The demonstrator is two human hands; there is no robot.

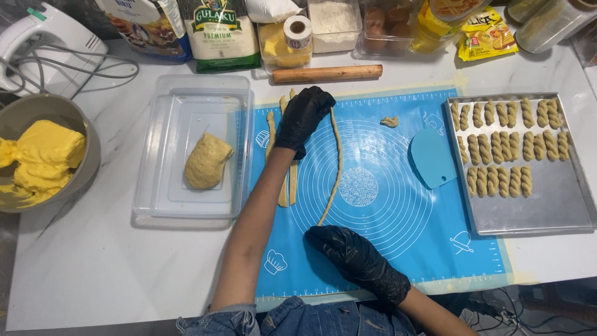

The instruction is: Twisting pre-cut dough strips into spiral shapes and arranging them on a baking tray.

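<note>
Both my hands wear black gloves over a blue silicone baking mat (398, 211). My left hand (303, 118) lies flat at the far end of a long thin dough rope (336, 168). My right hand (354, 256) rests by the rope's near end, fingers bent, touching the mat. Two or three more dough ropes (286, 186) run beside and under my left forearm. A small dough scrap (389, 122) lies on the mat's far side. A blue plastic scraper (432, 158) sits at the mat's right.
A metal tray (547, 205) at right holds several twisted dough pieces (510, 134). A clear plastic tub (186, 93) at left holds a dough lump (207, 162). A bowl (93, 155) of yellow batter, hand mixer (46, 34), rolling pin (327, 73) and ingredient packs line the edges.
</note>
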